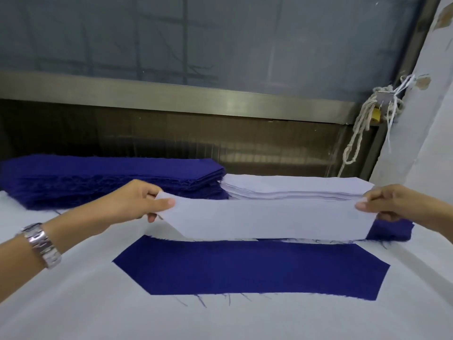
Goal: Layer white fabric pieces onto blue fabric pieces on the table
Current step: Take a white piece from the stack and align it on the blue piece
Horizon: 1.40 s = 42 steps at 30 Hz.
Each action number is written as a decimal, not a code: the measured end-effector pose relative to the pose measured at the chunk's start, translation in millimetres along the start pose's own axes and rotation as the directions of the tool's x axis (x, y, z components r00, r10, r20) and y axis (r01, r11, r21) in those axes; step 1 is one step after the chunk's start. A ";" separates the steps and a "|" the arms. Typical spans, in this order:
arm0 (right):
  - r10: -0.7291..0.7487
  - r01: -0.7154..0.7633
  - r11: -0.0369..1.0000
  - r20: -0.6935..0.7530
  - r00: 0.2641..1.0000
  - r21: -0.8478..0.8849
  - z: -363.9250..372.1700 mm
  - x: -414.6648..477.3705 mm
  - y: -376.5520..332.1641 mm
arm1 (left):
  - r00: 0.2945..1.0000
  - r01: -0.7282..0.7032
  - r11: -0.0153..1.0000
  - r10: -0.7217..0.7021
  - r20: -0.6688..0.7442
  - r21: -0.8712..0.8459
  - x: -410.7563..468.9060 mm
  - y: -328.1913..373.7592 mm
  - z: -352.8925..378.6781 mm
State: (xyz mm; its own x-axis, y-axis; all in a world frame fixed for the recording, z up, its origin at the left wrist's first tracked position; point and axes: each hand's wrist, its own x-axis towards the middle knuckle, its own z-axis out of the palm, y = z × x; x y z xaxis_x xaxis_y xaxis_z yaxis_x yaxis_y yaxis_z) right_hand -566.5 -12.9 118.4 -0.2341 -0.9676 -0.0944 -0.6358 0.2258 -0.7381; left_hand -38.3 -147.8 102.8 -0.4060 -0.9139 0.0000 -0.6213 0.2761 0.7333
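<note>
both hands pinch one white fabric strip (264,218): its left end is held by the left hand (137,202), its right end by the right hand (389,203). it is held taut just above the blue fabric piece (250,268) lying below the hands. if one end were lowered first, skewed, mismatched angled ends could result.

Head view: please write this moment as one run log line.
step: layering | left hand: pinches white piece left end | right hand: pinches right end | blue piece: flat on table, uncovered
</note>
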 end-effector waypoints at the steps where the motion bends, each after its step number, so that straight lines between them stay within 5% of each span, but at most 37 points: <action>1: 0.007 -0.006 1.000 0.056 0.998 -0.018 2.0 -1.1 0.3 | 0.999 0.028 1.000 -0.028 0.025 0.006 -6.4 -5.8 -3.7; 6: 0.048 -0.023 0.996 0.306 0.951 -0.085 10.4 -3.8 3.9 | 0.990 0.106 0.994 -0.107 0.096 0.014 -29.6 -31.7 -14.2; 12: 0.094 -0.033 0.989 0.429 0.898 -0.146 20.7 -4.2 18.0 | 0.980 0.103 0.992 -0.114 0.162 0.077 -39.9 -47.5 -8.2; 23: 0.145 -0.072 0.981 0.434 0.889 -0.181 30.1 -10.4 19.5 | 0.996 0.033 0.996 -0.040 0.079 0.086 -45.5 -43.4 7.9; 42: 0.130 -0.054 0.981 0.420 0.898 -0.188 33.2 -12.5 15.9 | 0.994 0.109 0.971 -0.106 -0.024 0.211 -49.2 -41.9 12.6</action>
State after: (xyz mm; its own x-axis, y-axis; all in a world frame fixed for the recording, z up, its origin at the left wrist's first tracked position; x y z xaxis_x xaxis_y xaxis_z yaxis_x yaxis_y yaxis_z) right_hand -549.3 -0.9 85.7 0.0164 -0.8871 -0.4613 -0.7492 0.2946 -0.5932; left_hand -0.7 -110.6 63.5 -0.3215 -0.9449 -0.0615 -0.7890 0.2314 0.5692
